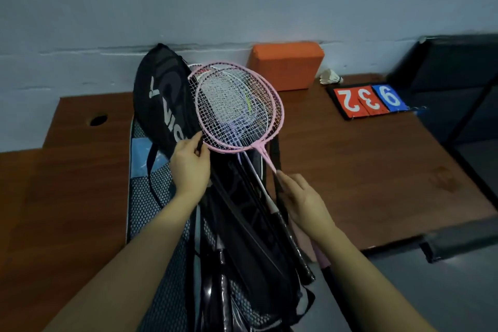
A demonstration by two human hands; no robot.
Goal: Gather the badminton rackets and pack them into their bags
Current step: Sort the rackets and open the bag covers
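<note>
Rackets (237,108) lie stacked, shafts running from the bench's (363,170) far edge toward the person; right hand (301,199) nearer, fingers relaxed on the shafts; left hand (191,164) pinches the bag's (161,97) edge.

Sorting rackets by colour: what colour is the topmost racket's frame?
Pink, frame and shaft alike, on the topmost racket; the head view shows it clearly.

Black bag (164,105): its white letters are partly covered by the racket heads (237,108) at 3 o'clock; the word cannot be read whole.
Racket heads: they overlap; their number is not sure.
Bag's lower end: cut off by the bottom edge.
Left hand (190,167): its fingertips hide what they pinch.
Shuttlecock (331,77): small, blurred.
</note>
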